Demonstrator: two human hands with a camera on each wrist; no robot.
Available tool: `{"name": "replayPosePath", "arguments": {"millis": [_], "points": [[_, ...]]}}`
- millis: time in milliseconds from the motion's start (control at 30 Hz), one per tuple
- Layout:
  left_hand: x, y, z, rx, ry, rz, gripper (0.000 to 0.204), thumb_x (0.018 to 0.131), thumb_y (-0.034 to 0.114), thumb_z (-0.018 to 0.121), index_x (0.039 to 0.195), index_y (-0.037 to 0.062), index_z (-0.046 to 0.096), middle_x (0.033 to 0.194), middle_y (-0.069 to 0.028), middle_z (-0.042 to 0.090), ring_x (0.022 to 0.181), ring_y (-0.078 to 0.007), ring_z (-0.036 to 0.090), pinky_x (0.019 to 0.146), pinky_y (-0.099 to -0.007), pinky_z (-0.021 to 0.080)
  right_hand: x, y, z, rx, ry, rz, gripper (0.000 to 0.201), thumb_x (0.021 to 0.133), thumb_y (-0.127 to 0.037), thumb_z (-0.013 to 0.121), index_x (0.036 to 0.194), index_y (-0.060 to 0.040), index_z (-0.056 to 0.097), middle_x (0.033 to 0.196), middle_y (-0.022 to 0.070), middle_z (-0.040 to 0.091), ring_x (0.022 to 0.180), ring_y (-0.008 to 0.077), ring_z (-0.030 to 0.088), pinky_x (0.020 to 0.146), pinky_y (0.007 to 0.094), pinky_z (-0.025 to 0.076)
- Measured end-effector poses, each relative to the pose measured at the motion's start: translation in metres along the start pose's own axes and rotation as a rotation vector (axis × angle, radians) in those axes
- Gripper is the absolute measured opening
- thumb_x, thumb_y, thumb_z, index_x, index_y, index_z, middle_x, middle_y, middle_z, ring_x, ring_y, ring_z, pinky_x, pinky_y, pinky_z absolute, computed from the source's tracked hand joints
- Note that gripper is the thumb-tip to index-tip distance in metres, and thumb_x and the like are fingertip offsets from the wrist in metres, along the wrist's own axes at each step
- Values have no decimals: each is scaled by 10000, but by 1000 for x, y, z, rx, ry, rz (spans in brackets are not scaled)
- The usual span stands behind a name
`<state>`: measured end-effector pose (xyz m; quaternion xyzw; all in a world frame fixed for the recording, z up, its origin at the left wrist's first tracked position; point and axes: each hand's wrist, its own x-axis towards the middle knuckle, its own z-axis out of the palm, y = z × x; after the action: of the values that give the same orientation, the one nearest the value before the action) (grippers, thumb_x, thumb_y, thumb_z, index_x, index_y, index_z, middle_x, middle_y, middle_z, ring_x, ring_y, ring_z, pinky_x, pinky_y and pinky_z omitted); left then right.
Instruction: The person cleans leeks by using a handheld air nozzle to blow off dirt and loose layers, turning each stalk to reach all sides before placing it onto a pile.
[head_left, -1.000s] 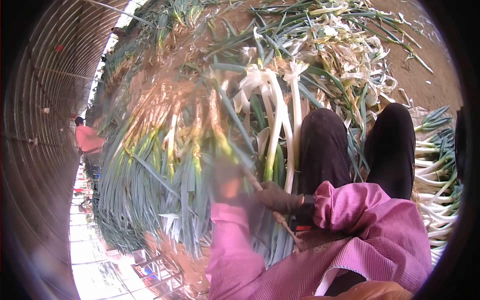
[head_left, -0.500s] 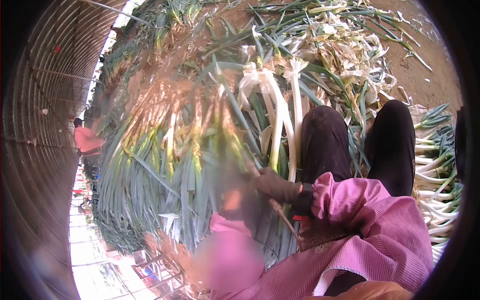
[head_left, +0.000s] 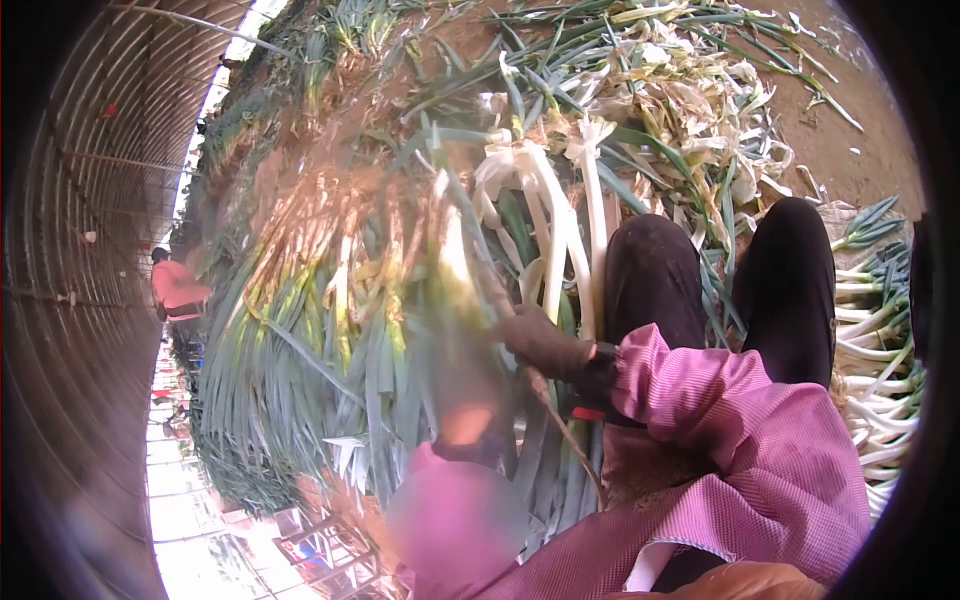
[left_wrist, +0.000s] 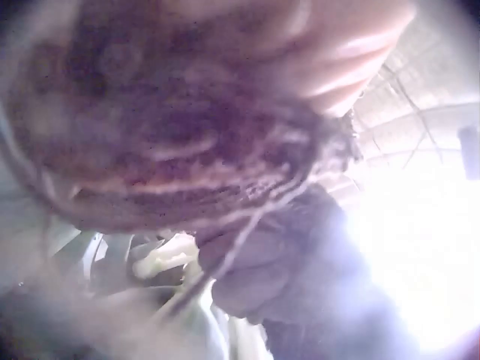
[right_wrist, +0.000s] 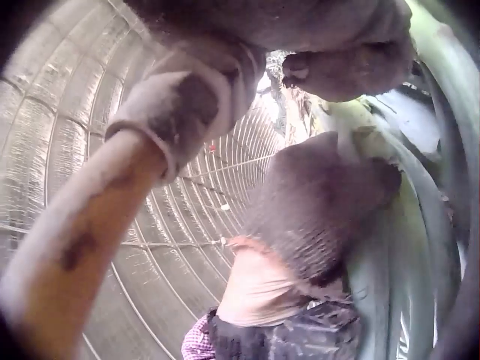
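My gloved left hand (head_left: 465, 385), blurred in the head view, grips leeks (head_left: 455, 255) whose pale stalks point away from me. In the right wrist view the left hand (right_wrist: 322, 206) curls round the green part of the leeks (right_wrist: 409, 202). Close beside it, my right hand (head_left: 545, 340), in a dark glove, grips a slender brown tube (head_left: 547, 395) that slants back towards my lap. The tube (right_wrist: 94, 225) shows tan and stained in the right wrist view, with a pale grey fitting at its upper end. Dark glove fabric (left_wrist: 187, 135) fills much of the left wrist view.
A wide row of unpeeled leeks (head_left: 290, 340) lies to the left. Peeled white leeks (head_left: 560, 230) lean by my left knee (head_left: 652, 270). Stripped skins (head_left: 690, 120) are heaped ahead. More white leeks (head_left: 875, 390) lie at right. Another person (head_left: 178, 285) is far left.
The stalk above my left hand has turned from brown-skinned to white. The left hand has drawn slightly back towards me. The right hand has shifted a little forward with the tube.
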<state>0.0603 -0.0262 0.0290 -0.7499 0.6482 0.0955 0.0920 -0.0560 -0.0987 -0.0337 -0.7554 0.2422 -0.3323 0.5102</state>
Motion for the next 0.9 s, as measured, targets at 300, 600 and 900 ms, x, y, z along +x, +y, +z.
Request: {"name": "replayPosePath", "arguments": {"millis": [300, 600, 900], "points": [[-1, -24, 35, -114, 241, -54, 278, 734, 253, 616, 890, 23, 598, 835, -212, 610, 800, -388, 592, 682, -437, 481, -83, -96, -28, 598, -260, 625, 259, 763, -206, 590, 934, -16, 633, 875, 137, 630, 796, 212, 598, 728, 325, 459], [21, -30, 49, -592, 89, -72, 226, 732, 209, 592, 797, 3, 659, 637, -114, 624, 613, -206, 612, 568, -347, 459, -99, -79, -20, 772, -94, 778, 309, 723, -143, 604, 948, 67, 580, 812, 120, 620, 736, 180, 598, 658, 296, 476], [12, -17, 26, -522, 125, -122, 348, 741, 264, 641, 961, -4, 605, 802, -148, 642, 713, -253, 623, 630, -336, 485, -100, -94, -28, 776, -80, 961, 378, 713, -218, 663, 963, 48, 565, 807, 101, 599, 754, 189, 573, 693, 309, 457]]}}
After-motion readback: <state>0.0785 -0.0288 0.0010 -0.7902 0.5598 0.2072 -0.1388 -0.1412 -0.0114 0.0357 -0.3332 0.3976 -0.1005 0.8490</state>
